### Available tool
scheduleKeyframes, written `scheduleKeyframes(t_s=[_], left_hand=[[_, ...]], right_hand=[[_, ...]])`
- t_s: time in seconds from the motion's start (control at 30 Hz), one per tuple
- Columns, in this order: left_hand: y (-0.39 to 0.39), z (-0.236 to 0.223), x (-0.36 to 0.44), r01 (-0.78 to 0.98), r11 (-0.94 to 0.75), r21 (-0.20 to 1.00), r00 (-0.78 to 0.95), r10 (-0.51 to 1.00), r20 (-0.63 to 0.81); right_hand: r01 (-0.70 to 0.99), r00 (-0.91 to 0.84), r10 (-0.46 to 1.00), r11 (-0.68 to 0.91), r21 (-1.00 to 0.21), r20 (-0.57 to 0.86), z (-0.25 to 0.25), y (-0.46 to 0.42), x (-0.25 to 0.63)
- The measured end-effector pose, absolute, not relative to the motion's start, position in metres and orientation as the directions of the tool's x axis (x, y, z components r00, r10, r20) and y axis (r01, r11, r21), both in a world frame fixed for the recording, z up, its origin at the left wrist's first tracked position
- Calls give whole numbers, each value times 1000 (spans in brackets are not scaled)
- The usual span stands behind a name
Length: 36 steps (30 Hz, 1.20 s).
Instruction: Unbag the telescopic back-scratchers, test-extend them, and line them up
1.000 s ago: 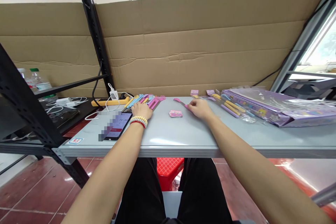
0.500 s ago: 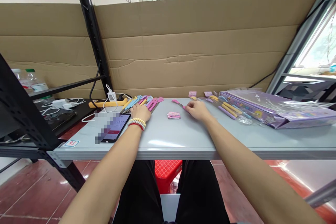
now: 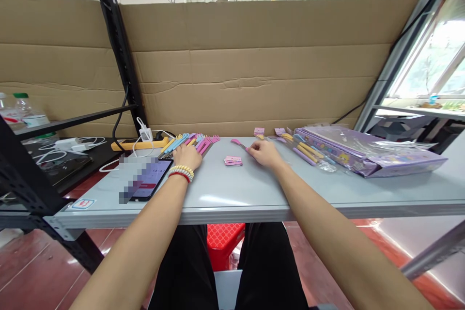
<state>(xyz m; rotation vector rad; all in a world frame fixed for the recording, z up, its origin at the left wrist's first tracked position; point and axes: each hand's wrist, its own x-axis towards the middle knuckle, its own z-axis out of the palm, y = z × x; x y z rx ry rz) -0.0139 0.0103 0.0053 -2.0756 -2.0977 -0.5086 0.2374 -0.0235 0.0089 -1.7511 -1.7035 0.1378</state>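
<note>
My right hand (image 3: pixel 266 153) is closed, thumb and fingers pinching the near end of a pink claw-tipped stick that looks like a back scratcher (image 3: pixel 238 143). Its head points left, just above the tabletop. On the left, my left hand (image 3: pixel 187 156) lies over a fanned pile of similar back scratchers (image 3: pixel 205 143) in pink, purple, blue and yellow; its fingertips are hidden among them. Between my hands sits a small stack of pink printed cards (image 3: pixel 233 161). Bagged sticks with yellow, purple and blue handles (image 3: pixel 308 150) lie right of my right hand, near pink header cards (image 3: pixel 259 131).
A phone (image 3: pixel 150 181) lies beside my left wrist, with a yellow power strip (image 3: pixel 140 144) and white cables behind it. A purple box in clear plastic (image 3: pixel 366 150) occupies the right side. Cardboard (image 3: pixel 232 68) walls off the back; a black shelf post (image 3: pixel 118 48) stands at left.
The view has turned slightly to the right, so everything appears shifted left. Both hands keep nearly the same places on the table, the right one still on the pink back scratcher.
</note>
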Motion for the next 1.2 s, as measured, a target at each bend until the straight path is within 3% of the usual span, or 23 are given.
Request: scheduleKeyframes(t_s=[0.63,1.2], left_hand=[[12,5,-15,997,-4,80,-24,936,351],[6,11,-12,980,-23,198,-53,927,372]], right_hand=[[836,123,905,126,-534,407,8,-22,238],[836,115,904,137,-532,412,7,-21,240]])
